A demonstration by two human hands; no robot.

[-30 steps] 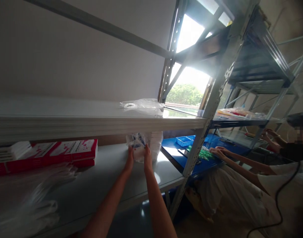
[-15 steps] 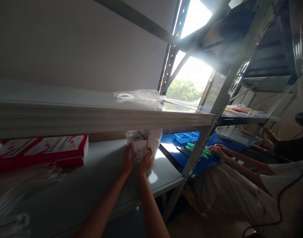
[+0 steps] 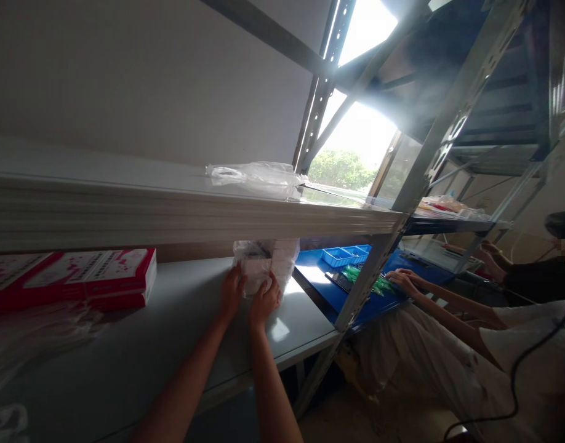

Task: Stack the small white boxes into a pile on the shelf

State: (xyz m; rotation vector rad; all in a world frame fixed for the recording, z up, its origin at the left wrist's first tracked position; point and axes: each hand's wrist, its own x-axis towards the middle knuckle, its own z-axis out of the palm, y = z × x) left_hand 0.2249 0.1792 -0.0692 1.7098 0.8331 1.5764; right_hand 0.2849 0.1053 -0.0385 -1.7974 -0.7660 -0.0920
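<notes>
A clear plastic bag (image 3: 288, 261) with white box-like packs inside stands on the grey lower shelf (image 3: 181, 320), towards its right end. My left hand (image 3: 231, 292) grips the bag's near left side, fingers pointing up along it. On the near right side, my right hand (image 3: 265, 301) holds the same bag, its fingers bent against the plastic. The bag's top is partly hidden behind the upper shelf edge.
Red-and-white boxes (image 3: 102, 277) lie at the left, with loose plastic film (image 3: 47, 332) before them. Another plastic bag (image 3: 255, 175) lies on the upper shelf (image 3: 148, 209). A metal post (image 3: 370, 277) separates a blue table where another person's hands (image 3: 405, 283) touch green items.
The view has shifted slightly, so the red boxes, bag and my hands appear a little further left. Both hands stay at the bag.
</notes>
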